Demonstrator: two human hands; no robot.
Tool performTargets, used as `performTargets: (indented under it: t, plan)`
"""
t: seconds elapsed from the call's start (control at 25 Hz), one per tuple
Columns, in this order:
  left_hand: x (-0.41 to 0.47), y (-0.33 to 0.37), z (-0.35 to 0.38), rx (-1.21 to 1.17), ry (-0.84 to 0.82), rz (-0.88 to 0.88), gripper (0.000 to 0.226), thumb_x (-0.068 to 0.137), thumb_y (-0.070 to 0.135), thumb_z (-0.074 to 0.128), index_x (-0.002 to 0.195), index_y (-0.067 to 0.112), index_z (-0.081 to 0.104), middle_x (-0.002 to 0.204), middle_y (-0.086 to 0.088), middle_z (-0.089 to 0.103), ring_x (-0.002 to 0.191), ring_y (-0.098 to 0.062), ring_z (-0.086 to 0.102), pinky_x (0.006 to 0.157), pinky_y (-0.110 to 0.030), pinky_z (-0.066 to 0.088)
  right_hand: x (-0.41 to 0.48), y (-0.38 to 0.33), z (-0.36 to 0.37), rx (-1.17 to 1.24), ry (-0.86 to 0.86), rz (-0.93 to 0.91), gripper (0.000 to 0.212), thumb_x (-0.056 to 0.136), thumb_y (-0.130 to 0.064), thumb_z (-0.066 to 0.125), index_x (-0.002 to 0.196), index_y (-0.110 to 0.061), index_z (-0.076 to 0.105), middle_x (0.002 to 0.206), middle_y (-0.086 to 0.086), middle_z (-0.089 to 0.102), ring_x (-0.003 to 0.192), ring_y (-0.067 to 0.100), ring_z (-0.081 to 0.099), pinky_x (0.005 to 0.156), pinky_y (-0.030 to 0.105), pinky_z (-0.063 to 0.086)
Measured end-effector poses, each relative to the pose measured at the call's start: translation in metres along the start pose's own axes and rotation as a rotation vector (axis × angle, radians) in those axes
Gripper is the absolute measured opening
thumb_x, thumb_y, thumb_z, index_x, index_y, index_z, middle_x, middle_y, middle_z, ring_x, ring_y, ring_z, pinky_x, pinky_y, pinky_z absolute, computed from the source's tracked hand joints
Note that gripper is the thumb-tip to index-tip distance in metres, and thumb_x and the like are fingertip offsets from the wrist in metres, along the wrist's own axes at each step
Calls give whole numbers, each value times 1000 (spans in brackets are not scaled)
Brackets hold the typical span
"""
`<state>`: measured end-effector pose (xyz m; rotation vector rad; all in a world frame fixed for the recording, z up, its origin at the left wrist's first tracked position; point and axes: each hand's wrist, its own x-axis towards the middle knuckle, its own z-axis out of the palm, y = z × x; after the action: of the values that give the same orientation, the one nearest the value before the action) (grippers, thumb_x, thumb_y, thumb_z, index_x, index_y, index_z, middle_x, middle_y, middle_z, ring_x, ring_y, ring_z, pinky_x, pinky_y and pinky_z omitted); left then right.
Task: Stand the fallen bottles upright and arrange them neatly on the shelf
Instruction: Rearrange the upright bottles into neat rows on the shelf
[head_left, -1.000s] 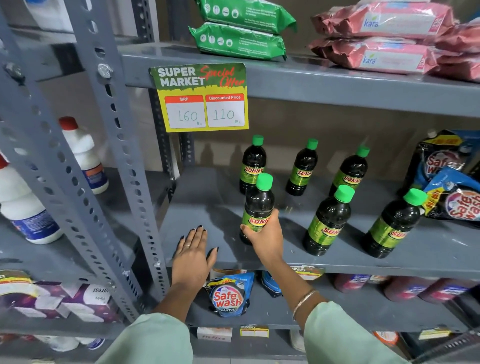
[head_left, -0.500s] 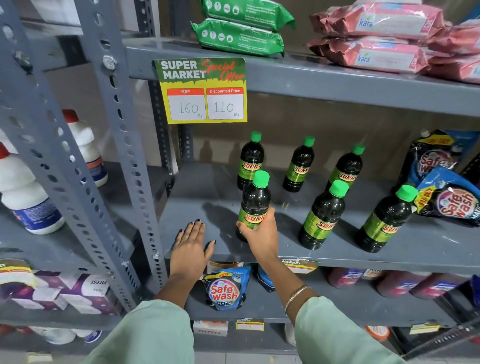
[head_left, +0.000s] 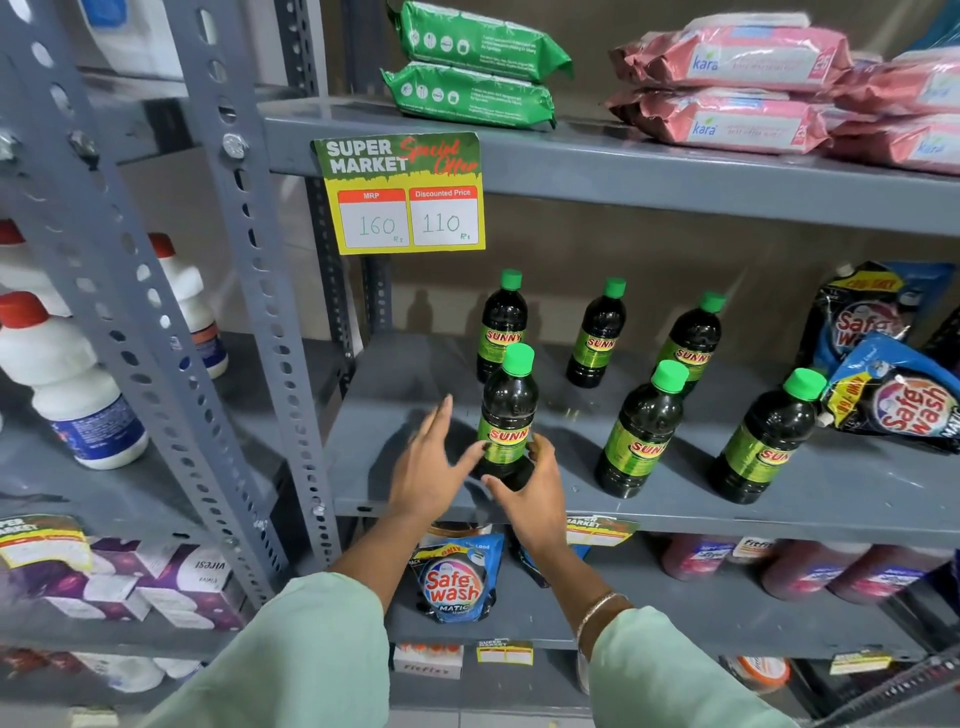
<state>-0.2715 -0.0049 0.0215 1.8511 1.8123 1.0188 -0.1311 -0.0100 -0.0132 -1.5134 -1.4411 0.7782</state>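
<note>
Several dark "SUNNY" bottles with green caps stand upright on the grey middle shelf (head_left: 410, 379) in two rows. The front-left bottle (head_left: 509, 410) stands near the shelf's front edge. My right hand (head_left: 535, 488) wraps its base from the front and right. My left hand (head_left: 428, 462) hovers just left of the same bottle, fingers spread and thumb close to its label, slightly blurred. Two more front-row bottles (head_left: 641, 431) (head_left: 766, 441) stand to the right. Three back-row bottles (head_left: 503, 317) (head_left: 597, 338) (head_left: 695, 338) stand behind them. No bottle lies on its side.
Blue Safe wash pouches (head_left: 893, 400) lean at the shelf's right end. A yellow price card (head_left: 405, 195) hangs from the upper shelf, which holds green (head_left: 472, 88) and pink packs (head_left: 727, 88). A perforated post (head_left: 249, 270) stands to the left, white bottles (head_left: 78, 395) beyond it.
My left hand lifted off the shelf edge and moved right toward the front-left bottle. My right hand slid from the bottle's label to its base. The view moved closer.
</note>
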Motion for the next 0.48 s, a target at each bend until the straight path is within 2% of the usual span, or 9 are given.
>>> performTargets:
  t: [0.08, 0.2, 0.32, 0.48]
  plan:
    - [4, 23, 4, -128, -28, 40, 80, 76, 42, 68, 140, 29, 23, 142, -3, 43, 123, -25, 43, 94, -39, 39, 1, -7, 3, 65, -9, 1, 60, 72, -17, 74, 122, -24, 41, 114, -4, 57, 108, 15, 56, 86, 28, 45]
    - [6, 43, 9, -270, 43, 47, 66, 69, 33, 73, 126, 29, 39, 115, -1, 62, 102, -23, 57, 81, -36, 49, 2, -14, 7, 104, 28, 23, 51, 73, -13, 71, 116, -21, 45, 107, 0, 62, 98, 19, 59, 76, 28, 43]
    - [10, 42, 7, -277, 121, 20, 52, 68, 27, 75, 114, 22, 50, 103, -4, 67, 95, -23, 59, 76, -39, 50, 2, -15, 13, 137, 47, 26, 50, 72, -11, 73, 112, -22, 45, 101, -2, 60, 96, 18, 60, 76, 28, 45]
    - [8, 39, 2, -278, 152, -5, 52, 68, 25, 76, 114, 20, 52, 103, -5, 67, 95, -23, 59, 77, -39, 50, 3, -16, 17, 139, 25, 18, 53, 70, -9, 74, 115, -19, 48, 103, 0, 62, 95, 17, 61, 77, 29, 49]
